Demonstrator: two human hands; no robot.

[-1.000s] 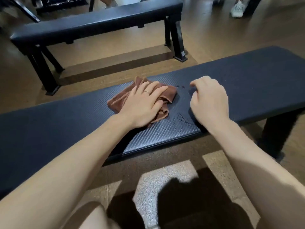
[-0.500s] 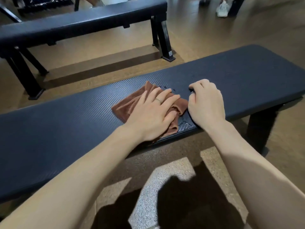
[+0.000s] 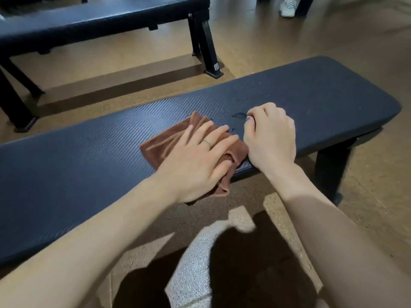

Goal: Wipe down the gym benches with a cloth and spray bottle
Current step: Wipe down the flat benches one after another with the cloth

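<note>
A folded brown cloth lies on the dark padded bench that runs across the view. My left hand presses flat on the cloth with straight fingers, near the bench's front edge. My right hand rests on the bench just right of the cloth, its fingers curled under and holding nothing. Small wet drops sit on the pad in front of the right hand's knuckles. No spray bottle is in view.
A second dark bench on black legs stands parallel behind, across a strip of brown floor. A person's white shoe shows at the top right. The near bench's black leg stands at the right.
My left hand has slid the cloth to the right and toward the front edge, up against my right hand. The right hand has stayed put on the pad.
</note>
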